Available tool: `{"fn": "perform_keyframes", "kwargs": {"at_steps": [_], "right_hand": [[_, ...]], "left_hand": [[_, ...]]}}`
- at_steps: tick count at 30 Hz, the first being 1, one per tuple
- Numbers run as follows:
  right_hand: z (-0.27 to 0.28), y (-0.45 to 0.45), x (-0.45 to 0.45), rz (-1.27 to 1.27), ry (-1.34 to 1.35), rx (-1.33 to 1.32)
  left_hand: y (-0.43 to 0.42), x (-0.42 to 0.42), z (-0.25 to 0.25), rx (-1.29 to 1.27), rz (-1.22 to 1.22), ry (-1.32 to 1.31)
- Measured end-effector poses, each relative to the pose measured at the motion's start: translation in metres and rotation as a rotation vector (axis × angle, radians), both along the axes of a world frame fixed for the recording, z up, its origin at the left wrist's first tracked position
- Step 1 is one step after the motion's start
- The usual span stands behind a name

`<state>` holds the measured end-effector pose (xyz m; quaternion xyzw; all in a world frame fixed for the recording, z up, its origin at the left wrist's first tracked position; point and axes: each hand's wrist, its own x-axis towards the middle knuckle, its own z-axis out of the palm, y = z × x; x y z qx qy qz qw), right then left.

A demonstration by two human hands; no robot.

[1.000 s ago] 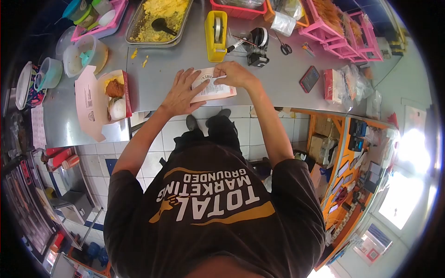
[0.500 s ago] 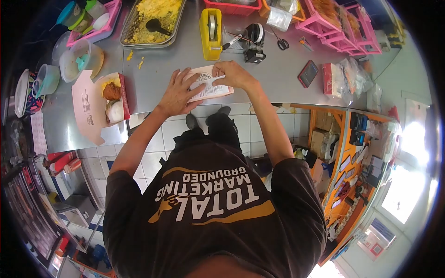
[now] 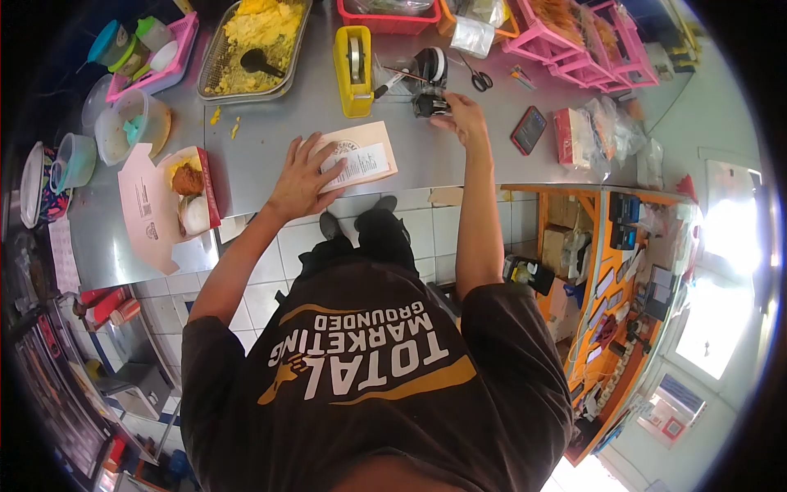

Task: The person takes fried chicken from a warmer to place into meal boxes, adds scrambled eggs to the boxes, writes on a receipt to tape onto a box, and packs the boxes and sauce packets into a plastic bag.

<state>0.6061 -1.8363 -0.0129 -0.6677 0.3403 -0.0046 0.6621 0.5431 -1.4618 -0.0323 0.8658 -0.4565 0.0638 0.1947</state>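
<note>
A closed pale pink paper box (image 3: 385, 139) with a round printed logo lies near the table's front edge. A white printed slip (image 3: 365, 165) rests on its top. My left hand (image 3: 307, 176) is spread over the box's left side, fingertips on the slip. My right hand (image 3: 465, 121) is at the right end of a small black device (image 3: 428, 105), thumb and fingers apart around that end; its kind is unclear. Behind the device is a round black-and-white item (image 3: 430, 66). A yellow tape dispenser (image 3: 354, 82) stands just beyond the box.
On the left, an open box (image 3: 147, 209) holds fried chicken and rice. A tray of yellow food (image 3: 215, 86) with a black scoop sits behind. To the right are scissors (image 3: 478, 77), a phone (image 3: 528, 131), plastic bags (image 3: 627, 135) and pink baskets (image 3: 631, 41).
My right hand has left the slip and moved right and away to the black device. My left hand stays on the box, and the slip now lies flatter. The view has shifted slightly.
</note>
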Motion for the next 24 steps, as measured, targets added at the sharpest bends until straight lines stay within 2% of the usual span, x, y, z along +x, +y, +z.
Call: {"fn": "perform_keyframes", "kwargs": {"at_steps": [1,8,10,14,16,17,19,22,23,24], "right_hand": [[-0.004,-0.004,0.008,0.106,0.056,0.074],[-0.014,-0.004,0.001,0.088,-0.005,0.177],[-0.017,0.000,-0.023,-0.002,-0.212,0.340],[-0.053,0.009,-0.042,-0.128,-0.342,0.405],[-0.076,0.003,-0.034,-0.048,-0.322,0.039],[-0.080,0.001,-0.031,-0.054,-0.321,0.039],[-0.077,0.002,-0.033,-0.024,-0.250,-0.156],[-0.063,0.012,-0.055,-0.021,-0.275,-0.290],[-0.057,0.025,-0.070,-0.007,-0.265,-0.277],[-0.040,0.043,-0.084,0.049,-0.264,-0.141]], "left_hand": [[-0.001,0.002,0.000,0.001,-0.003,-0.006],[-0.001,-0.002,-0.001,0.018,0.007,0.005],[0.000,-0.002,0.001,0.021,0.014,0.007],[-0.001,-0.002,0.004,0.034,0.011,0.017],[-0.002,0.001,0.003,0.031,0.006,0.010],[-0.002,0.000,0.002,0.030,0.005,0.008],[-0.003,-0.002,0.001,0.033,-0.004,0.011],[-0.003,-0.001,-0.001,0.034,0.022,0.005],[-0.002,-0.005,-0.002,0.027,0.023,0.018],[-0.001,-0.004,-0.002,0.019,0.028,0.023]]}}
